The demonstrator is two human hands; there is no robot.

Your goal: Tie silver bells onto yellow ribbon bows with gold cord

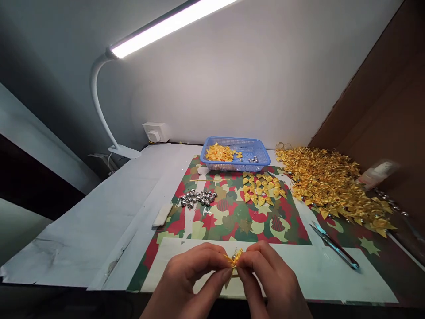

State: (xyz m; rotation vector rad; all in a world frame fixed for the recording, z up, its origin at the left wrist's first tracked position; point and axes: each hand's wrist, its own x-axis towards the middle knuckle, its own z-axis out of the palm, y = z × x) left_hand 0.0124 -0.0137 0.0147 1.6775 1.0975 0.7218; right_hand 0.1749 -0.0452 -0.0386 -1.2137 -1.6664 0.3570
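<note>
At the table's front edge, my left hand [202, 272] and my right hand [267, 277] pinch a small yellow ribbon bow [237, 256] from both sides. A silver bell shows at its middle, partly hidden by my fingers. Beyond my hands lies a cluster of silver bells [198, 197] on the patterned sheet. To the right of those, yellow bows [262, 188] are laid out in loose rows. A thin gold stick or cord [210, 180] lies behind the bells.
A blue basket [235, 167] holds yellow bows and some bells. Gold-corded bows form a large heap [327, 181] at right, near a white bottle [378, 173]. Dark-handled scissors [335, 246] lie front right. A white pad [162, 215] sits left; a lamp [124, 151] stands behind.
</note>
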